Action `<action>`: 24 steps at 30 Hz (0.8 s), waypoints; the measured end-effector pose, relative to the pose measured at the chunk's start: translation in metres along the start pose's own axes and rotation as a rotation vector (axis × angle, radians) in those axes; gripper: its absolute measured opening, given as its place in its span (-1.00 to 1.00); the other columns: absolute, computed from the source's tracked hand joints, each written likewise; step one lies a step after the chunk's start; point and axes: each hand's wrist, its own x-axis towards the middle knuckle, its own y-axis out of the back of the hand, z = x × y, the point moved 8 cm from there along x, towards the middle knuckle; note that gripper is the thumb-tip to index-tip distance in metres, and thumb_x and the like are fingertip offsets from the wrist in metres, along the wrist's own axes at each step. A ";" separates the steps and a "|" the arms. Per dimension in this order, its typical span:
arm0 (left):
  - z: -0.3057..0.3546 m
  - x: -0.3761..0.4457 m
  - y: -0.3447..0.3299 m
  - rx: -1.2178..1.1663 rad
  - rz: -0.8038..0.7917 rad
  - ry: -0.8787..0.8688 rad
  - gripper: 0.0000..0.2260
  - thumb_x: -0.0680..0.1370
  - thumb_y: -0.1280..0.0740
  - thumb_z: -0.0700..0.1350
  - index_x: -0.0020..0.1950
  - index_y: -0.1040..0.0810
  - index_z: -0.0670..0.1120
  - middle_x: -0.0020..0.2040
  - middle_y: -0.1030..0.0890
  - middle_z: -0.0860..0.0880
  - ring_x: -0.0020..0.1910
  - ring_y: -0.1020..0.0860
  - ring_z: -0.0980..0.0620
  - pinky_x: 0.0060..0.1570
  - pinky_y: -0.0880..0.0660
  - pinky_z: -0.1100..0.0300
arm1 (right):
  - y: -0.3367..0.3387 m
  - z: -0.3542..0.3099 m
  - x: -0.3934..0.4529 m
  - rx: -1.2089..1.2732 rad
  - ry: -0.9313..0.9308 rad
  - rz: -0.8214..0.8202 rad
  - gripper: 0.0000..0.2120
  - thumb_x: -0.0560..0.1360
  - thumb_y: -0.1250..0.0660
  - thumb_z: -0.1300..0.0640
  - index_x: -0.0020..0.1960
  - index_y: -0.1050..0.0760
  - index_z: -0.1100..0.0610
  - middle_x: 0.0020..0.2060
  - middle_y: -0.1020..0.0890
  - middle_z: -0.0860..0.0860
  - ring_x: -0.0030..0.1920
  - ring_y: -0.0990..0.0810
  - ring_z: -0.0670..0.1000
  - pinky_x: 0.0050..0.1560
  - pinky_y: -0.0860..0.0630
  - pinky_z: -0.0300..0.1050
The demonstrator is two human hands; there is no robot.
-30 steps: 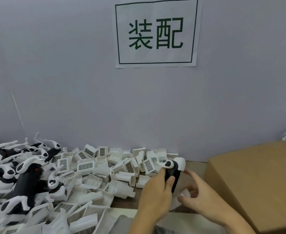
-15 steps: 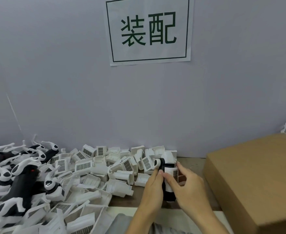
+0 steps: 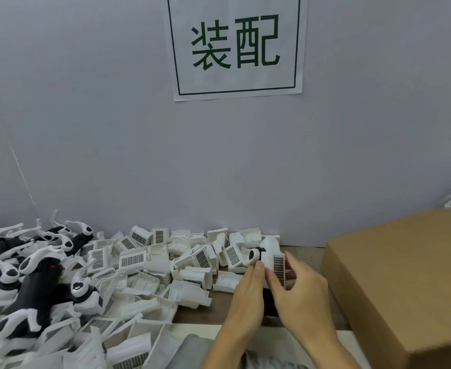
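Observation:
My left hand [image 3: 245,296] holds an upright black-and-white toy body [image 3: 268,249] from its left side, the black lower part [image 3: 269,302] showing between my hands. My right hand [image 3: 303,291] pinches a small white cover with a dark grille [image 3: 277,266] against the front of that body. The white rounded top of the body sticks up above my fingers. A round white joint with a dark centre [image 3: 253,255] juts out to its left.
A heap of white grille covers [image 3: 150,262] fills the middle of the bench. Black-and-white toy bodies with white legs [image 3: 32,278] pile up at left. A brown cardboard box [image 3: 405,278] stands at right, close to my right hand. A paper sign [image 3: 235,46] hangs on the grey wall.
My right hand brought the white grille cover from the bench up onto the front of the toy body. My left hand has kept holding the body upright.

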 end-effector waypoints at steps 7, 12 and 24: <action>-0.006 0.006 0.010 -0.075 0.068 0.009 -0.84 0.70 -0.10 0.11 0.06 -0.46 0.27 -0.07 -0.63 0.45 -0.02 -0.52 0.55 -0.09 -0.40 0.58 | -0.020 0.006 -0.006 0.087 -0.017 -0.188 -0.84 0.47 -0.49 -0.03 0.02 -0.59 -0.19 -0.20 -0.65 -0.22 -0.14 -0.61 -0.30 -0.14 -0.57 -0.37; -0.003 0.005 0.008 -0.105 0.061 0.014 -0.78 0.69 -0.13 0.13 0.03 -0.55 0.36 -0.02 -0.59 0.52 0.02 -0.54 0.52 -0.10 -0.45 0.54 | -0.009 -0.001 -0.006 0.122 0.039 -0.048 -0.83 0.46 -0.51 0.04 0.01 -0.63 -0.16 -0.27 -0.61 -0.24 -0.16 -0.62 -0.27 -0.26 -0.45 -0.49; -0.001 0.000 -0.001 -0.067 -0.011 -0.009 -0.77 0.71 -0.06 0.12 0.19 -0.50 0.26 0.10 -0.64 0.38 0.13 -0.53 0.46 0.11 -0.43 0.51 | 0.000 -0.003 -0.005 0.063 0.065 0.044 -0.81 0.45 -0.45 -0.06 -0.05 -0.50 -0.31 -0.29 -0.61 -0.22 -0.15 -0.59 -0.28 -0.16 -0.48 -0.46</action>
